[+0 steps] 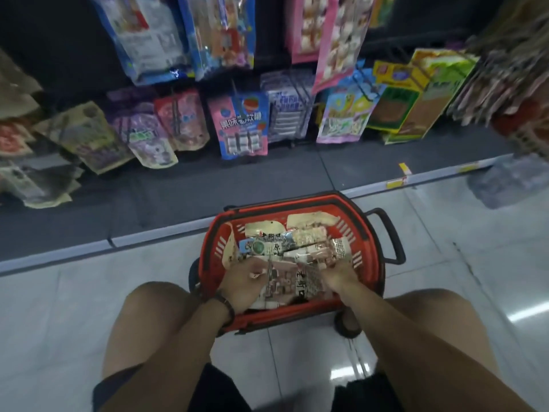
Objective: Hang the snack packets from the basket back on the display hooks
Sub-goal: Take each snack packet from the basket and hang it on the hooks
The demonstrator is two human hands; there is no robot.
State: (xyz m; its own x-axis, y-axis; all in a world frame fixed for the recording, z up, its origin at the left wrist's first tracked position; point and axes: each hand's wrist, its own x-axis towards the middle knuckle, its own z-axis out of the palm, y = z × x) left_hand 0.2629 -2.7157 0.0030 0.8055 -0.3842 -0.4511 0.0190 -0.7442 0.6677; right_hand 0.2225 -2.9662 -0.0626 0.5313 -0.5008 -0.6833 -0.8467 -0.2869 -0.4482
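A red basket (368, 257) with black handles stands on the floor between my knees, filled with several pale snack packets (285, 242). Both hands are down inside it. My left hand (243, 285) has its fingers curled on the left edge of the topmost packet (289, 285). My right hand (341, 276) grips the same packet's right side. Display hooks (300, 93) with hanging snack bags fill the dark rack ahead; a pink and blue bag (242, 126) hangs straight in front.
The dark base shelf (178, 185) of the rack runs across just beyond the basket, edged by a pale strip with yellow price tags (396, 182). More bags hang at left (86, 138) and right (416, 96). Glossy tiled floor (475, 248) surrounds the basket.
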